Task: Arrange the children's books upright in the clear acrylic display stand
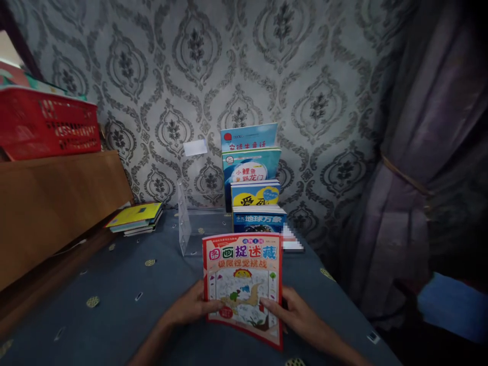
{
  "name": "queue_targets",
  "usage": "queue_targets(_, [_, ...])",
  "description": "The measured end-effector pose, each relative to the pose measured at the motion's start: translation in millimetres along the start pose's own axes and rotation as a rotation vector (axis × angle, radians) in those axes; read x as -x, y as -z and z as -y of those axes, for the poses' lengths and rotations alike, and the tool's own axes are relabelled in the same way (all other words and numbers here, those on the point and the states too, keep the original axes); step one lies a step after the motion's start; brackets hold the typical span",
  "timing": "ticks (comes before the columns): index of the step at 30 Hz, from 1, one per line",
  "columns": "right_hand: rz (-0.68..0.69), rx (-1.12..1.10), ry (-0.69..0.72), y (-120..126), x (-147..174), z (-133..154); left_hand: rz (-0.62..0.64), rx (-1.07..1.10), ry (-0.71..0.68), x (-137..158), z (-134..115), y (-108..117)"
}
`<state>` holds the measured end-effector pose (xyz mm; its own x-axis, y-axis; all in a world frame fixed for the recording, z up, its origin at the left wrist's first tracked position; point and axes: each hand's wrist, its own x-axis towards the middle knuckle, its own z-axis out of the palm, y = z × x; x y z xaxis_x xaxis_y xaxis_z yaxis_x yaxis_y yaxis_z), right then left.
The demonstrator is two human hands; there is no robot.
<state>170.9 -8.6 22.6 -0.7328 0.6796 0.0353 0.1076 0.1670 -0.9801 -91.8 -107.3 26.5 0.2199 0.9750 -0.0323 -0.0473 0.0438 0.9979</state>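
A thin red-bordered children's picture book (244, 277) is held upright in front of me, its cover facing me. My left hand (194, 305) grips its left edge, thumb on the cover and fingers hidden behind. On the opposite edge my right hand (293, 310) is closed the same way, its thumb across the lower cover. Just beyond the book, a clear tiered stand (183, 218) rests on the cloth. Its right side holds several upright books, among them a light-blue book (249, 136), a teal book (251, 165), a yellow-and-blue book (255, 195) and a dark-blue book (259, 219).
A small stack of books (135, 217) lies at the left beside a wooden board (61, 203). Above it sits a red basket (53, 122). Patterned wallpaper (171, 76) rises behind the cloth-covered surface (125, 305). A tied curtain (404, 168) hangs at the right.
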Motion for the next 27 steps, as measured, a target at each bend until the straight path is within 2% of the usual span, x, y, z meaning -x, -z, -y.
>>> queue_targets(8, [-0.149,0.295,0.186,-17,-23,-1,-0.188,-0.034,-0.046,-2,1,19])
queue_targets(15, [-0.212,0.446,0.383,-32,-45,-3,-0.377,-0.075,-0.193,-8,4,45])
queue_targets(22, [-0.101,0.483,0.615,-43,-74,9,-0.674,-0.238,-0.245,-7,12,81])
queue_targets(27, [-0.111,0.432,0.717,-50,-92,9,-0.72,-0.231,-0.268,-10,13,108])
